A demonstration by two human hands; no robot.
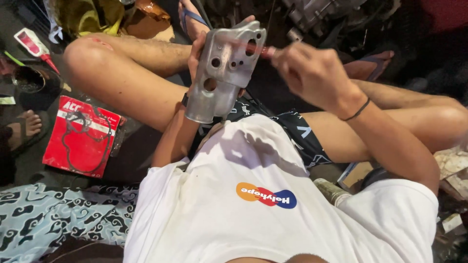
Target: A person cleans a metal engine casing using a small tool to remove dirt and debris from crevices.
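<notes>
Two hands up at 12 o'clock, working one part. Left hand (196, 48) wraps the far side of a grey metal cover (225, 68), fingers curled over its top edge, holding it upright above the lap. Right hand (314, 73) is closed around a red-handled tool (267, 51), blurred; its tip sits at a hole near the cover's top. Black band on the right wrist.

Person sits on a dark floor (131, 160), legs spread, white shirt (253, 195) filling 6 o'clock. At 9 o'clock: red gasket packet (80, 136) flat on the floor beside the left thigh. At 10 o'clock: small tube (34, 46) with a red nozzle, dark round can (29, 80) just below it. Blue patterned cloth (53, 219) at 7 o'clock. Engine parts (317, 14) cluttered at 1 o'clock. Someone else's sandalled foot (27, 126) at the 9 o'clock edge. Dim, crowded workshop.
</notes>
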